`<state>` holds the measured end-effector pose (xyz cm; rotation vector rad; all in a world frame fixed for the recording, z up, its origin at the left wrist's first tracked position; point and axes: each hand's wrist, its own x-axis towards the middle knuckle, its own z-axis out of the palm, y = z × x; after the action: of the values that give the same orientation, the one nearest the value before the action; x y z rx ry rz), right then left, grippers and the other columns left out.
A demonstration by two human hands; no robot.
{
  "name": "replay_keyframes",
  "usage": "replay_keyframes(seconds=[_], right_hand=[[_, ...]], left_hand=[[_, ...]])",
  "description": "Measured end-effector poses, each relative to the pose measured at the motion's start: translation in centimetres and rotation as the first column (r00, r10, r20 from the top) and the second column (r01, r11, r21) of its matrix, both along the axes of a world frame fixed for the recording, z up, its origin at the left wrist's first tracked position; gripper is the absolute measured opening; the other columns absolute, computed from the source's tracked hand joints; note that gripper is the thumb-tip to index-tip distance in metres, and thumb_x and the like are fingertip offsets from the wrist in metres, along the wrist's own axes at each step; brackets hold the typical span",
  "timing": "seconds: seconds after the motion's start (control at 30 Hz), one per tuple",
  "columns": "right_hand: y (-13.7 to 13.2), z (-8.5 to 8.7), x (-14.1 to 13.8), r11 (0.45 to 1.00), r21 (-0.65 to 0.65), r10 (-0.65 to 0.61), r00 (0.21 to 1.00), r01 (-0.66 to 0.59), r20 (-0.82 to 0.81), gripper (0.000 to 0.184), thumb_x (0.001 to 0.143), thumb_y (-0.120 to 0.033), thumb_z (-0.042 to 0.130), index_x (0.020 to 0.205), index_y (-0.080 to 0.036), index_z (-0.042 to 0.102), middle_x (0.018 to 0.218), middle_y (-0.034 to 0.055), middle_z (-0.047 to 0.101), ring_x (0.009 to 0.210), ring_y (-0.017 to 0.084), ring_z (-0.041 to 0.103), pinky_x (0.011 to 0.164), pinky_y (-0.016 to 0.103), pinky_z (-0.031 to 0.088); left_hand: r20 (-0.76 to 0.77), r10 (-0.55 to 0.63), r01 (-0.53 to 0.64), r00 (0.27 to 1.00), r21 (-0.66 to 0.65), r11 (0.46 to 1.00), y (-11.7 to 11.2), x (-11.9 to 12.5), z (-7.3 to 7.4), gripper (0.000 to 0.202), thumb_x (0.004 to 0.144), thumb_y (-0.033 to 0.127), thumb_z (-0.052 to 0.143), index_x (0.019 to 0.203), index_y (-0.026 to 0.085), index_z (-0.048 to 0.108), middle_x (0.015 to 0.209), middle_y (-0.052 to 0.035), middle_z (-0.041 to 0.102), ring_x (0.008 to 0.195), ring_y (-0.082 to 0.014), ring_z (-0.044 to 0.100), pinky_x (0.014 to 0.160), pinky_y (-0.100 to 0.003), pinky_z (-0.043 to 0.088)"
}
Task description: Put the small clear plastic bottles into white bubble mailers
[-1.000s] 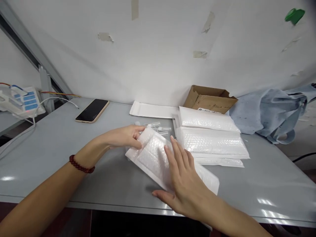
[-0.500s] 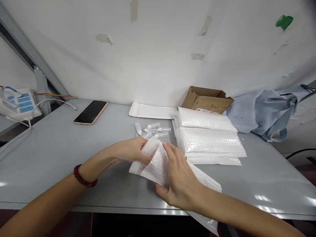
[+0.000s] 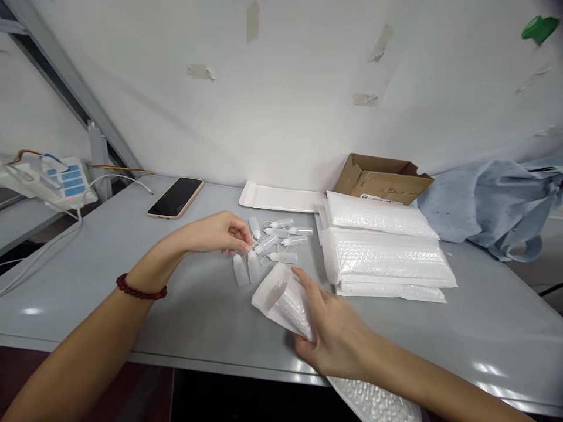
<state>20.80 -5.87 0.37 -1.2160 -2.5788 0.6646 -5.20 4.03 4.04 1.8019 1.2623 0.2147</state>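
Note:
In the head view, my right hand (image 3: 329,325) is wrapped round a white bubble mailer (image 3: 288,302), squeezing its mouth into a gaping opening that faces left. The mailer's lower end hangs past the table's front edge. My left hand (image 3: 231,231) is closed in a pinch among the small translucent squeeze bottles, its fingertips at the cap of one bottle (image 3: 254,266). Beside it lies another bottle (image 3: 240,270), with several more bottles (image 3: 282,257) spread just to the right. Their caps have thin loops. The fingers partly hide what the pinch holds.
A pile of bubble mailers (image 3: 387,255) lies to the right, with one flat mailer (image 3: 281,197) along the wall. Behind the pile stand a cardboard box (image 3: 382,179) and light blue cloth (image 3: 475,199). At left are a phone (image 3: 176,198), white cable and power strip (image 3: 65,179).
My left hand has come out of the mailer's mouth and moved to the bottles. My right hand still grips the mailer, whose mouth now gapes wider. The view has shifted slightly left.

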Motion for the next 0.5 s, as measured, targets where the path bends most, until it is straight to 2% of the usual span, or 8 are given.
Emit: replay_keyframes(seconds=[0.13, 0.23, 0.4, 0.5], right_hand=[[0.2, 0.5, 0.5, 0.998, -0.048, -0.051, 0.993, 0.045, -0.111, 0.082, 0.068, -0.017, 0.051, 0.142, -0.018, 0.014, 0.108, 0.0116, 0.064, 0.077, 0.022, 0.065, 0.061, 0.033, 0.052], [0.1, 0.5, 0.8, 0.998, -0.017, -0.068, 0.985, 0.066, -0.157, 0.08, 0.069, -0.018, 0.052, 0.141, -0.018, 0.015, 0.109, 0.0116, 0.063, 0.078, 0.022, 0.065, 0.064, 0.033, 0.052], [0.0, -0.2, 0.9, 0.995, 0.066, -0.063, 0.993, 0.07, -0.102, 0.082, 0.069, -0.022, 0.051, 0.141, -0.014, 0.014, 0.124, 0.0191, 0.055, 0.09, 0.027, 0.064, 0.067, 0.037, 0.052], [0.1, -0.7, 0.8, 0.997, 0.054, -0.056, 0.995, 0.06, -0.083, 0.082, 0.069, -0.023, 0.051, 0.142, -0.014, 0.014, 0.128, 0.0204, 0.052, 0.095, 0.028, 0.062, 0.069, 0.039, 0.052]], left_hand=[[-0.146, -0.132, 0.148, 0.981, 0.106, 0.983, -0.1, -0.6, 0.2, 0.023, 0.07, 0.03, 0.063, 0.09, 0.022, 0.071, 0.088, -0.0004, 0.068, 0.078, -0.0153, 0.056, 0.066, -0.022, 0.043], [-0.222, -0.145, 0.177, 0.964, 0.136, 0.975, -1.0, 0.2, 0.0, 0.03, 0.072, 0.028, 0.058, 0.1, 0.025, 0.07, 0.101, -0.0014, 0.066, 0.086, -0.0173, 0.057, 0.071, -0.024, 0.043], [-0.304, -0.076, 0.14, 0.95, 0.193, 0.971, -1.5, 1.3, -0.5, 0.031, 0.073, 0.035, 0.059, 0.101, 0.025, 0.07, 0.087, -0.0022, 0.064, 0.079, -0.0186, 0.057, 0.065, -0.024, 0.04], [-0.332, -0.081, 0.155, 0.94, 0.203, 0.967, -1.3, 1.6, -1.2, 0.031, 0.072, 0.028, 0.056, 0.099, 0.026, 0.07, 0.086, -0.0018, 0.061, 0.075, -0.0174, 0.056, 0.063, -0.024, 0.04]])
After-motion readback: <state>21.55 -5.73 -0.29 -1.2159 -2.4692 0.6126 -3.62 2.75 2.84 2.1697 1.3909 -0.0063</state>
